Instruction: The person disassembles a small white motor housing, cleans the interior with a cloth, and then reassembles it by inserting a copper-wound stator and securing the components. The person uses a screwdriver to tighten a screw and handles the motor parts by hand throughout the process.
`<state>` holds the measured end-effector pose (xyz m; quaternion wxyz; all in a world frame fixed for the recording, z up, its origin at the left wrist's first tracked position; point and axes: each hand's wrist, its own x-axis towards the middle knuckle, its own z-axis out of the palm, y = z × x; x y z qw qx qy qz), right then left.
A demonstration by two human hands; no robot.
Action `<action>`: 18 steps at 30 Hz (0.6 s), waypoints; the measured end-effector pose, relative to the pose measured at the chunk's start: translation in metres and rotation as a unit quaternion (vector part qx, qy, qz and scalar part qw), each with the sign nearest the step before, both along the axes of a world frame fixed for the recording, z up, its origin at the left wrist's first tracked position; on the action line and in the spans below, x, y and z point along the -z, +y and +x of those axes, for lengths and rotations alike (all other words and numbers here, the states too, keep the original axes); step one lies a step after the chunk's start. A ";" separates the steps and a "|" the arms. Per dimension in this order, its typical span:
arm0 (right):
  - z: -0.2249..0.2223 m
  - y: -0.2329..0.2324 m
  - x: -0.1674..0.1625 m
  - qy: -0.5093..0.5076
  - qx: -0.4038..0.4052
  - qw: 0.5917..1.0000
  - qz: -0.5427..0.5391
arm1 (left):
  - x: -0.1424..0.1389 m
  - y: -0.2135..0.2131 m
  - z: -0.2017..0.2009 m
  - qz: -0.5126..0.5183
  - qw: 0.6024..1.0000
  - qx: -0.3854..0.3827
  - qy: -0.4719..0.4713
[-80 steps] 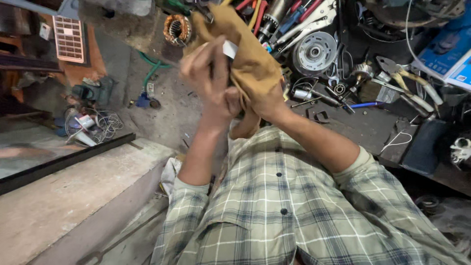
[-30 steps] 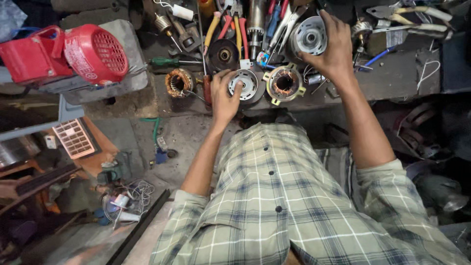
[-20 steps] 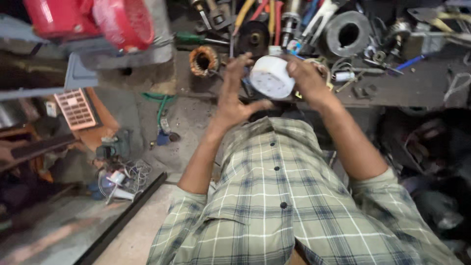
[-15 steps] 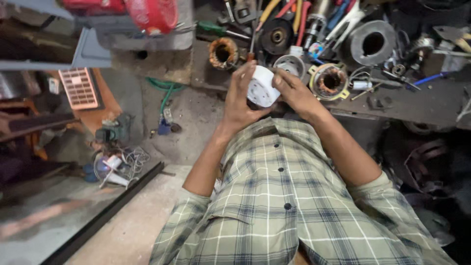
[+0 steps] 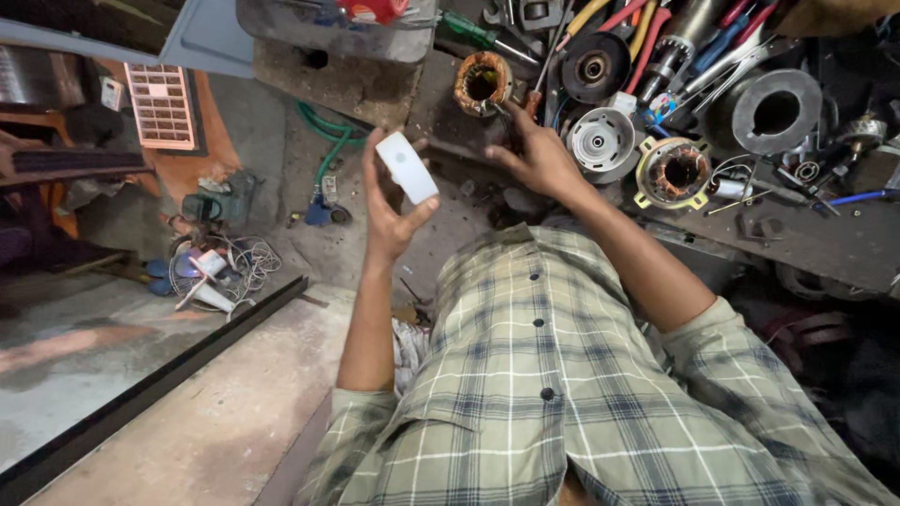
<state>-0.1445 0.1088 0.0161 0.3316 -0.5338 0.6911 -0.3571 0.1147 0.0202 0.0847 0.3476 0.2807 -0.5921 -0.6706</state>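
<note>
The left hand grips a white cap between thumb and fingers, held up above the floor, clear of the bench. The right hand reaches toward the bench at two o'clock from the cap, fingers spread and loose, holding nothing; its fingertips lie near a copper-wound stator at eleven o'clock from that hand. At three o'clock from it sits a silver end bell, and further right a second stator. Tools crowd the bench top.
</note>
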 end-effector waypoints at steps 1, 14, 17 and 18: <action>0.003 0.002 0.005 -0.034 0.020 0.999 0.003 | 0.002 0.001 -0.001 -0.005 1.000 0.011 -0.011; 0.012 0.121 0.006 -0.285 0.094 0.931 0.208 | 0.013 0.001 -0.016 0.138 0.979 0.139 0.046; 0.002 0.146 0.008 -0.258 0.100 0.937 0.214 | 0.013 0.002 -0.014 0.177 0.969 0.150 0.086; -0.003 0.150 0.008 -0.295 0.108 0.927 0.203 | 0.014 0.003 -0.014 0.193 0.966 0.143 0.100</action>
